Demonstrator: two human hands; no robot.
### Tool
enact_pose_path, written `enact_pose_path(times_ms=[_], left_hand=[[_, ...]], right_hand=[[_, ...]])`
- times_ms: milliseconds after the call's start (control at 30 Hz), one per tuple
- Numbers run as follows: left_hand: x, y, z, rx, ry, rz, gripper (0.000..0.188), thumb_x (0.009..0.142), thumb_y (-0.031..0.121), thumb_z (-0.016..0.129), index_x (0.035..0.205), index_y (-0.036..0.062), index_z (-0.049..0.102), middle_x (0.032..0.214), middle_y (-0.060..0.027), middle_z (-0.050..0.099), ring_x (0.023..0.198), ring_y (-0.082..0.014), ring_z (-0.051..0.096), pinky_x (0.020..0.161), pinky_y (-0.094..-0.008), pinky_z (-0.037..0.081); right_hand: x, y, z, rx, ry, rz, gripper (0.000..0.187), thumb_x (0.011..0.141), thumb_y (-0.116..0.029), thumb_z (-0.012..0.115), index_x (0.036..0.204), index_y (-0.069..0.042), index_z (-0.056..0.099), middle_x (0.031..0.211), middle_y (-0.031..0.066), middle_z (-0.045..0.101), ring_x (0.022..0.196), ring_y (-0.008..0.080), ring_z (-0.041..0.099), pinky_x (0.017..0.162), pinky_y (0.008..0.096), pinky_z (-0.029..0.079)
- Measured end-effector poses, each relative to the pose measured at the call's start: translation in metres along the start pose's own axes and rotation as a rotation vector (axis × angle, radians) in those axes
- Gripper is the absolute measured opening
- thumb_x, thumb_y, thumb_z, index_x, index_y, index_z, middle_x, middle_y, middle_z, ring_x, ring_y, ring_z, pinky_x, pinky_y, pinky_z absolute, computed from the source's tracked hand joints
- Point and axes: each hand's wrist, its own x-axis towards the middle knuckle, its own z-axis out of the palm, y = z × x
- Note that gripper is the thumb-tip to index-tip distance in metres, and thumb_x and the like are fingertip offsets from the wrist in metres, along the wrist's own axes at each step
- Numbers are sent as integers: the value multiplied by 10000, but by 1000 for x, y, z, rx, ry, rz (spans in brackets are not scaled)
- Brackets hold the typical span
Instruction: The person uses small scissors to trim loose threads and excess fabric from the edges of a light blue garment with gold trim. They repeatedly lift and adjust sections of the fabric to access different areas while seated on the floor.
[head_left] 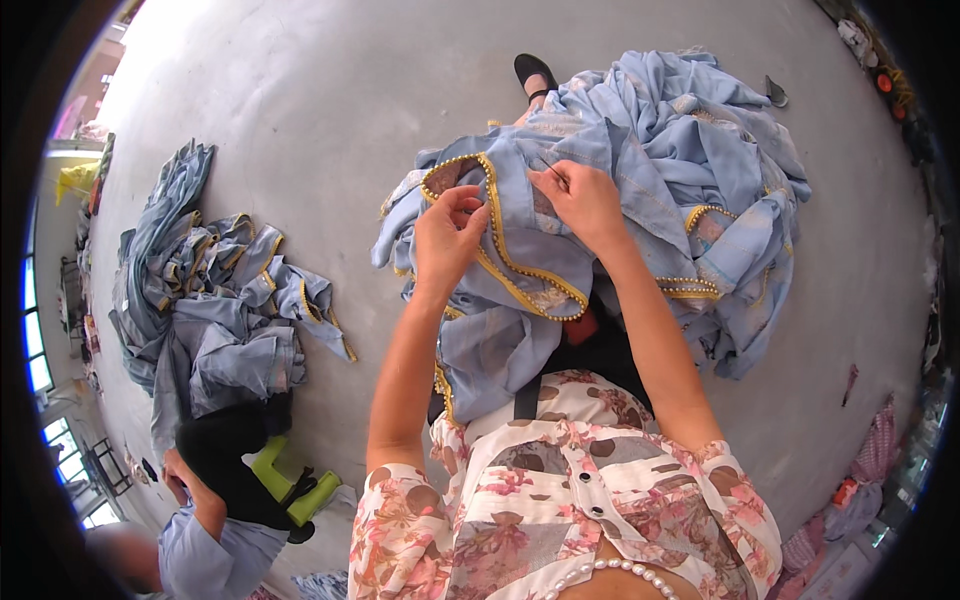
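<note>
A large heap of light blue cloth (pixel 650 180) lies over my lap and spreads to the right, edged with yellow beaded trim (pixel 497 235). My left hand (pixel 450 235) is closed, its thumb and fingers pinched at the cloth beside the trim. In my right hand (pixel 585 205) is a slim dark pointed tool (pixel 553 172), held between thumb and fingers just above the cloth. Its exact kind is too small to make out. A brownish sheer patch (pixel 455 178) shows inside the looped trim beyond my left fingers.
Another pile of blue cloth with yellow trim (pixel 220 300) lies on the grey floor (pixel 320 130) at the left. Near it a person (pixel 215 530) sits by a lime-green stool (pixel 290 480). A black shoe (pixel 533 70) shows beyond the heap. Pink checked cloth (pixel 875 450) lies at the right edge.
</note>
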Motion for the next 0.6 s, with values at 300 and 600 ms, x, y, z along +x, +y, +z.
enact_pose_path(times_ms=[300, 600], left_hand=[[3, -16, 10, 96, 11, 92, 321, 828, 128, 703, 1106, -9, 619, 893, -49, 651, 698, -62, 580, 557, -211, 488], [6, 36, 19, 149, 48, 405, 210, 804, 66, 692, 1012, 43, 674, 827, -15, 642, 668, -69, 552, 597, -221, 453]], right_hand=[[26, 28, 28, 744, 99, 85, 160, 846, -167, 697, 783, -32, 636, 596, -9, 568, 480, 42, 457, 435, 211, 340], [14, 4, -12, 911, 29, 134, 119, 858, -142, 689, 834, -39, 634, 588, -26, 525, 428, 7, 357, 371, 176, 226]])
